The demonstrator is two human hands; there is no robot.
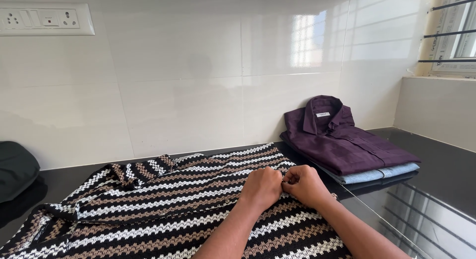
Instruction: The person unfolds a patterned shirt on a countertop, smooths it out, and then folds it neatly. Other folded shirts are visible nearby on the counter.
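**Both hands pinched on a striped shirt**

A black counter [441, 179] runs across the lower part of the view, backed by a wall of pale glossy tiles [198, 65]. Spread flat over the counter from about 6 to 8 o'clock lies the striped shirt [148, 204], knitted in black, white and brown zigzag bands, its collar end out toward 8 o'clock.

At about 3 o'clock from the hands a folded purple shirt [342, 140] sits on top of a folded light blue garment [377, 173], both pushed close to the wall. A dark green cushion-like thing [15, 169] shows at the 9 o'clock edge. A white switch and socket plate [44, 19] is fixed high at 10 o'clock.

The left hand [261, 187] and the right hand [306, 185] rest knuckle to knuckle on the striped shirt, just right of centre. Both are curled shut, the fingertips pinching the fabric along the shirt's front edge; what exactly lies between the fingers is too small to tell.
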